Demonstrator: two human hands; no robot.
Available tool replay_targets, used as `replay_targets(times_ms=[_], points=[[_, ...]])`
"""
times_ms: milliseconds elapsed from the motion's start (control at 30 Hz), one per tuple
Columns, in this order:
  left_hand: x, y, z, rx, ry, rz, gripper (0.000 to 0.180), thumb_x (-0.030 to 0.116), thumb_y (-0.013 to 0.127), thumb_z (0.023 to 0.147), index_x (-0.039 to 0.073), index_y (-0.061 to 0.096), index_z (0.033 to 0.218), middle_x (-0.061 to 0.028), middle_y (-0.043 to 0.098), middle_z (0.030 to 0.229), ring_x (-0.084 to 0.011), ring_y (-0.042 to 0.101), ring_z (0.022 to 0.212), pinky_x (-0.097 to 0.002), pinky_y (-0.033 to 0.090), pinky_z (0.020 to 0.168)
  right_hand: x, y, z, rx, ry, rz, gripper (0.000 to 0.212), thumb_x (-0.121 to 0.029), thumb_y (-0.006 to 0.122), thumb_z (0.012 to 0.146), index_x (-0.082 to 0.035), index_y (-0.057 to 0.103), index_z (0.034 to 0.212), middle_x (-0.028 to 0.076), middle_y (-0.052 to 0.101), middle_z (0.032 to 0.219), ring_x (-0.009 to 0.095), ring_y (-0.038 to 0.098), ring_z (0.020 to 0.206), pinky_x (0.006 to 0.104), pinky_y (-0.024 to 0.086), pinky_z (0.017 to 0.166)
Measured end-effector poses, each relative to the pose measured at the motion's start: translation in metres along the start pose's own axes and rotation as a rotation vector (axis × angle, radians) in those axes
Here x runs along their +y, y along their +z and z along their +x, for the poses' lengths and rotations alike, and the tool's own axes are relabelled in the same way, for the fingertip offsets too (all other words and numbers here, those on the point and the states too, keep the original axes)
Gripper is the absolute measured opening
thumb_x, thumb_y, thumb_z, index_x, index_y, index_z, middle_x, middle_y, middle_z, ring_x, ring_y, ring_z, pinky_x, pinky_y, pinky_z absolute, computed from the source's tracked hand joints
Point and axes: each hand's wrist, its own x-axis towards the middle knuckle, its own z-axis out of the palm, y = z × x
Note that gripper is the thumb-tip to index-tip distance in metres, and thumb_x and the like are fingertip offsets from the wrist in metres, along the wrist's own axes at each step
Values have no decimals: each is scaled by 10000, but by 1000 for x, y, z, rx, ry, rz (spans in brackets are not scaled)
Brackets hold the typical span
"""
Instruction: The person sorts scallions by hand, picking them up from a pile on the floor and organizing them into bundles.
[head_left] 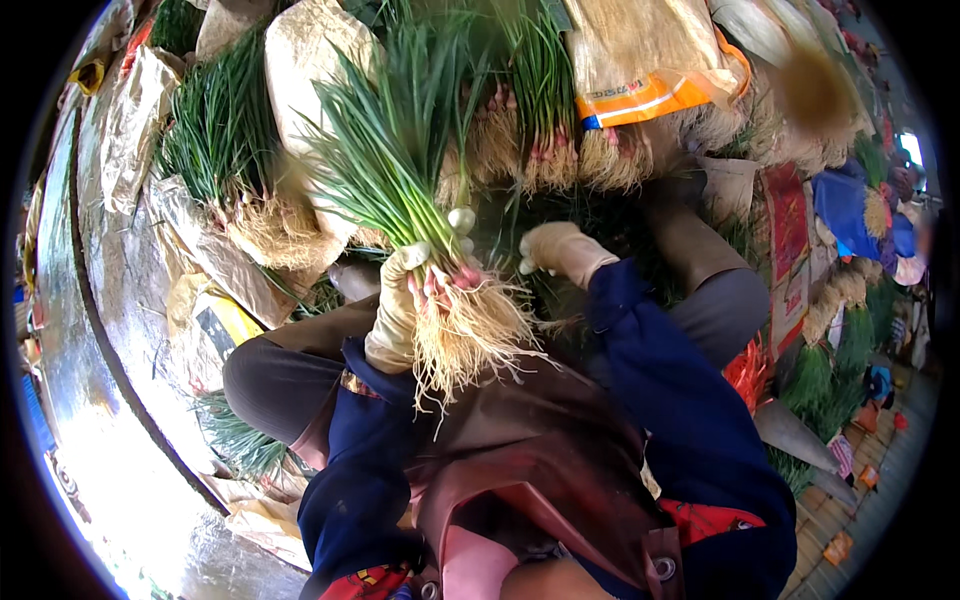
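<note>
Onion bunch (422, 215), frame centre: judged light, bruisable; best gripped above roots (465, 335), where clamped by left hand (394, 315); right hand (566, 251): fingers' closure unclear.

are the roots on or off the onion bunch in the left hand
On: long pale roots fan from the reddish bulbs of the onion bunch in the left hand.

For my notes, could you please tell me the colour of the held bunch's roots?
The roots are pale tan, best seen in the head view.
</note>
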Motion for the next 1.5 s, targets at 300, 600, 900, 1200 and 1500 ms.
replay_targets(times_ms=[300, 600, 900, 1200, 1500], points=[[-8, -5, 28, -1, 184, 172, 691, 182, 621, 712, -8, 354, 1319, -168, 532, 1183, -278, 603, 985, -420, 518, 866, 21, -139, 19, 747, 664, 329, 425, -464, 602, 838, -77, 627, 1012, 139, 666, 948, 316, 642, 882, 387, 494, 782], [0, -8, 14, 103, 105, 225, 669, 206, 610, 726, -39, 395, 1310, -192, 579, 1154, -313, 632, 920, -445, 546, 807, 83, -114, -5, 847, -44, 1478, 207, -213, 580, 902, -16, 545, 958, 98, 671, 823, 165, 643, 652, 277, 517, 544], [2, -29, 17, 91, -1, 46, 605, 212, 632, 705, -58, 465, 1220, -197, 623, 974, -323, 639, 815, -428, 549, 758, -11, -56, -46, 257, 117, 301, 387, -403, 551, 876, -54, 621, 1028, 111, 681, 877, 239, 656, 814, 367, 494, 723], [-9, 8, 24, 90, 124, 137, 605, 196, 619, 713, -26, 469, 1255, -172, 522, 1250, -324, 503, 1164, -438, 397, 1020, 1, -89, -35, 874, 401, 216, 289, -392, 622, 828, -123, 638, 933, 91, 669, 847, 301, 641, 776, 399, 498, 721], [-13, -14, 30, 44, -107, 25, 614, 164, 582, 753, -33, 428, 1314, -240, 431, 1347, -334, 457, 1214, -451, 382, 1028, -61, -39, -96, 803, -407, 116, 194, -245, 674, 794, -72, 617, 861, 76, 646, 815, 248, 618, 718, 346, 498, 642]])
